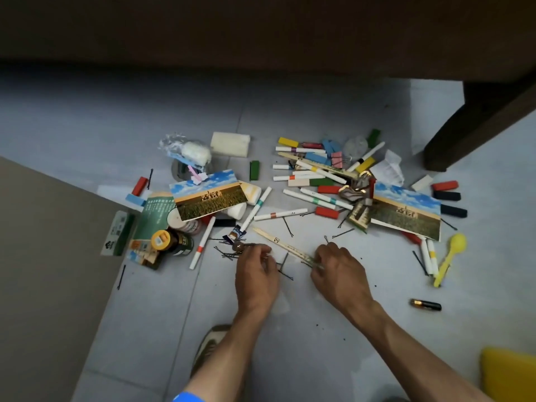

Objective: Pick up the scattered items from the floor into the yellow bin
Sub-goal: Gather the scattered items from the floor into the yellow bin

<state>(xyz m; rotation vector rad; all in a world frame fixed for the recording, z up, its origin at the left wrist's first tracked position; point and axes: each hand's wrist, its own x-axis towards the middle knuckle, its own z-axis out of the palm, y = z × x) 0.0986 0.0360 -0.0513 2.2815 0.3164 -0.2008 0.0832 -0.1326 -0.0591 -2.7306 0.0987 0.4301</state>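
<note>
Both my hands are low over the grey tiled floor among scattered black hairpins (pixel 287 226). My left hand (pixel 256 274) has its fingers curled, pinching some hairpins near a small brown object (pixel 238 246). My right hand (pixel 338 272) pinches the near end of a wrapped chopstick pair (pixel 282 245) that lies diagonally on the floor. A corner of the yellow bin (pixel 507 372) shows at the bottom right. White markers (pixel 280 214), coloured blocks (pixel 327 212) and two field postcards (pixel 208 198) (pixel 406 210) lie beyond my hands.
A brown cardboard box (pixel 43 256) sits at the left, a dark table leg (pixel 470 126) at the upper right. A yellow spoon (pixel 451 256), a battery (pixel 425 304), small jars (pixel 171 242) and a white block (pixel 230 144) lie around. My shoe (pixel 208 343) is below my left arm.
</note>
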